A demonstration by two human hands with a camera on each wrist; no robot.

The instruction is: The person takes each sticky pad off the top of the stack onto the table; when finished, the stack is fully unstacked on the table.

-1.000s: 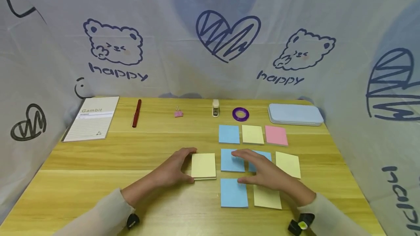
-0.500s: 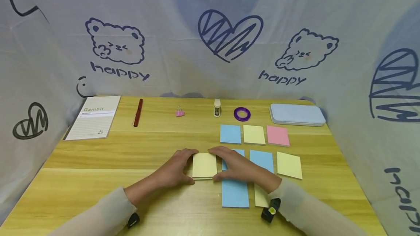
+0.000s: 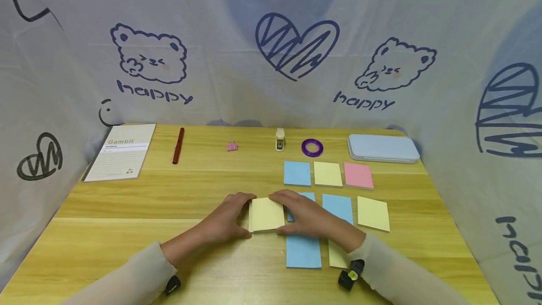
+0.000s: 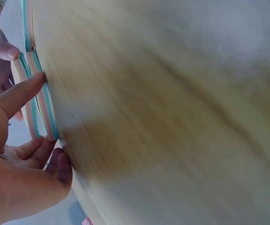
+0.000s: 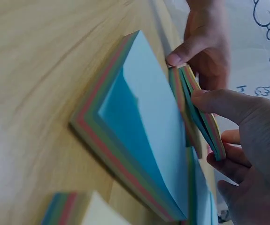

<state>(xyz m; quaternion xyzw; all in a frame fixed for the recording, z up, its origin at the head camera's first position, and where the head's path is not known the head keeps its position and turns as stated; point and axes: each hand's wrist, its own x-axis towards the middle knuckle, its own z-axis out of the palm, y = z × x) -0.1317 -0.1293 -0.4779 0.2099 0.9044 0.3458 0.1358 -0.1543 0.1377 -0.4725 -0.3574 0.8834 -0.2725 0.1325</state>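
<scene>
Two multicoloured sticky note pads lie one over the other between the hands. The upper pad [image 3: 267,213], yellow on top, is shifted right and tilted off the lower pad [image 4: 46,108]. My right hand [image 3: 306,215] pinches the upper pad by its near and far edges. My left hand [image 3: 224,218] holds the lower pad the same way, thumb at the near edge, fingers at the far one. Under the right hand and wrist lie a blue pad [image 3: 302,252], another blue pad [image 3: 309,196] and a yellow pad [image 3: 336,254], all partly hidden.
More pads lie to the right: blue [image 3: 338,207], yellow [image 3: 372,213], and a back row of blue [image 3: 297,173], yellow [image 3: 328,174] and pink [image 3: 358,175]. Behind stand a notebook [image 3: 120,152], red pen [image 3: 178,146], pink binder clip [image 3: 231,146], small stapler [image 3: 280,140], purple tape roll [image 3: 312,148] and pale case [image 3: 383,148].
The right hand came left from over the blue pads and took hold of the upper pad, which has since slid right and tilted off the lower one. The left hand stayed put.
</scene>
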